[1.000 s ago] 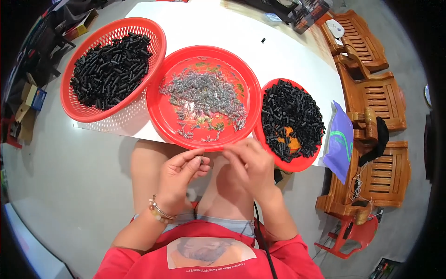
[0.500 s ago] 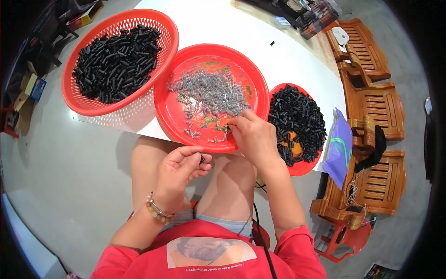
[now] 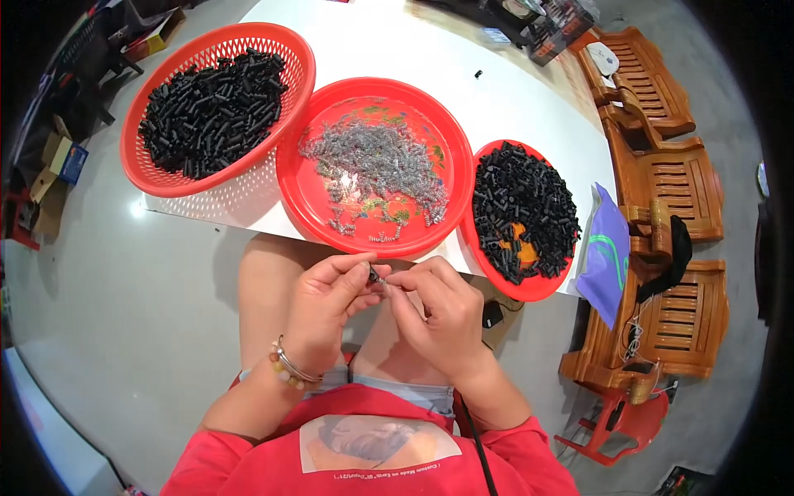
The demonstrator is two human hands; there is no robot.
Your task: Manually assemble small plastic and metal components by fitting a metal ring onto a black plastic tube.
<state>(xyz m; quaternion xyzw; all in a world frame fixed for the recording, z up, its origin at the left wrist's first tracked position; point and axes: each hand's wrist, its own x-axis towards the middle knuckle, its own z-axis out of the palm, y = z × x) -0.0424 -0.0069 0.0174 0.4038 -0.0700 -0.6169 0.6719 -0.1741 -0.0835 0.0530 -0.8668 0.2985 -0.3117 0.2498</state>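
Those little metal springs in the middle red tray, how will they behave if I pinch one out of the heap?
The springs lie tangled, so neighbours would probably lift along. They look tiny and light, easily dropped. Strays near the red tray rim suggest they roll or scatter readily.

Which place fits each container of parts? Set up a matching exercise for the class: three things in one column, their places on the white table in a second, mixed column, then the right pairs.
Things:
1. Red plastic mesh basket of black tubes
2. Round red plastic tray of small silver metal springs
3. Red plastic plate of black tubes

Places:
A. Middle of the row, just beyond both hands
B. Person's right end, beside the purple bag
C. Person's left end

Pairs: 1-C, 2-A, 3-B
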